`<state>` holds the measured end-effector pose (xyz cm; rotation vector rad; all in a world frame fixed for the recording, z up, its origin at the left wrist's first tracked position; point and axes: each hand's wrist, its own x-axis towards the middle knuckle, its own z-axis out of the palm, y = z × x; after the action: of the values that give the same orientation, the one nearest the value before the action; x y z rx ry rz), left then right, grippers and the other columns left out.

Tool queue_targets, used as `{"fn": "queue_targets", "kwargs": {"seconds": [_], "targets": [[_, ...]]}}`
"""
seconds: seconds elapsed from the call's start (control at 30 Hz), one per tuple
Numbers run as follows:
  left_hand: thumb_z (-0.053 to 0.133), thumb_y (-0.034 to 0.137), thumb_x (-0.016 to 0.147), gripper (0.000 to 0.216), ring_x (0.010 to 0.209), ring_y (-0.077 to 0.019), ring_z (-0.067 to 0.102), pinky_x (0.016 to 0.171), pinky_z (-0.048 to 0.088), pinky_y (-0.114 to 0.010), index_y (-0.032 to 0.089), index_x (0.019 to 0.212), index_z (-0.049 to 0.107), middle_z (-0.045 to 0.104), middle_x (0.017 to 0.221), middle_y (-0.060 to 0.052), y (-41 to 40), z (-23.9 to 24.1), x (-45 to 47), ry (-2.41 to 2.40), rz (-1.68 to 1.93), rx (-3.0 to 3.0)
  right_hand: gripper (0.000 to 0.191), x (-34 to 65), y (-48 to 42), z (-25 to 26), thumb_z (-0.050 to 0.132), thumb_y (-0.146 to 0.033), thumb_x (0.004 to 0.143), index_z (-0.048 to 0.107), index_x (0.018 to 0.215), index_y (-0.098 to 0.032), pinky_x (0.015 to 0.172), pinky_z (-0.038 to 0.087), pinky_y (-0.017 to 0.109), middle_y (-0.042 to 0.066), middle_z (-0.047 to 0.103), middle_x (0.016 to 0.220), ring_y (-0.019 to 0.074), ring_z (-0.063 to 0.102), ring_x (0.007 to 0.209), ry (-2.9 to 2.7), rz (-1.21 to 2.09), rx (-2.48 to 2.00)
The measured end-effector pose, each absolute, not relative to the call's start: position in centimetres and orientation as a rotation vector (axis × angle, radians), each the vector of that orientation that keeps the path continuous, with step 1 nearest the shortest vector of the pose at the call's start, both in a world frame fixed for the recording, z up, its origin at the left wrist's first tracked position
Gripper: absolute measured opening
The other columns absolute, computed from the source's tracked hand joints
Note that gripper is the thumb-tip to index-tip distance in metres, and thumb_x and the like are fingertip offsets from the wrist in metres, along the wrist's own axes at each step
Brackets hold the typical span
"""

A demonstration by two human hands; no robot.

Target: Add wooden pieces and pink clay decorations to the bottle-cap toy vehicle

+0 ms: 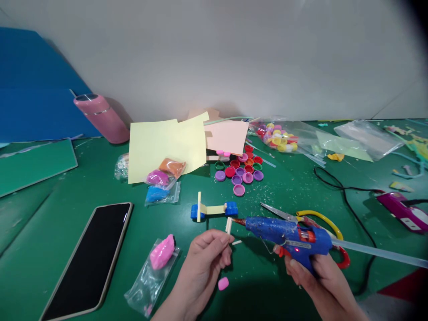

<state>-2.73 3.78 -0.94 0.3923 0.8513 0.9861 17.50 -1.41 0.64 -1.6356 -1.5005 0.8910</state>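
Between the thumb and fingers of my left hand (209, 256) is a small cream stick (228, 225), pointing up. My right hand (312, 269) grips a blue hot glue gun (284, 232) by its handle, with fingers at the red trigger. Its nozzle is at the upper end of the stick; whether they touch I cannot tell. A long clear glue stick (377, 253) juts out of the gun's back. Beyond my left hand sits a small assembly of blue caps joined by a cream strip (214, 209). A short cream piece (236, 242) and a pink clay lump (223, 283) lie nearby.
Scissors (309, 218) lie behind the glue gun. Coloured bottle caps (239, 190) are spread at the centre, before paper sheets (167, 142). A phone (88, 261), bagged pink clay (162, 252) and a pink flask (103, 118) are leftward. A cable (347, 200) reaches a purple power strip (404, 211).
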Motion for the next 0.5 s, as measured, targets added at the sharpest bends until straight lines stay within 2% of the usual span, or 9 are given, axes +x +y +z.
{"fn": "queue_targets", "kwargs": {"seconds": [0.27, 0.5], "targets": [[0.065, 0.023, 0.071, 0.013, 0.046, -0.0068, 0.040, 0.053, 0.034, -0.020, 0.012, 0.064, 0.067, 0.051, 0.040, 0.003, 3.77, -0.85, -2.69, 0.855, 0.987, 0.395, 0.028, 18.42, -1.94, -0.11, 0.050, -0.036, 0.082, 0.055, 0.106, -0.023, 0.050, 0.051, 0.020, 0.004, 0.063, 0.081, 0.0150, 0.060, 0.059, -1.616, 0.945, -1.614], [0.065, 0.024, 0.071, 0.014, 0.047, -0.0071, 0.040, 0.053, 0.033, -0.020, 0.012, 0.064, 0.067, 0.052, 0.041, 0.003, 3.79, -0.85, -2.70, 0.845, 0.970, 0.408, 0.027, 17.53, -1.60, 0.57, 0.047, -0.040, 0.082, 0.057, 0.099, -0.022, 0.043, 0.047, 0.018, 0.002, 0.055, 0.062, 0.0173, 0.058, 0.063, -1.462, 0.920, -1.645]]}}
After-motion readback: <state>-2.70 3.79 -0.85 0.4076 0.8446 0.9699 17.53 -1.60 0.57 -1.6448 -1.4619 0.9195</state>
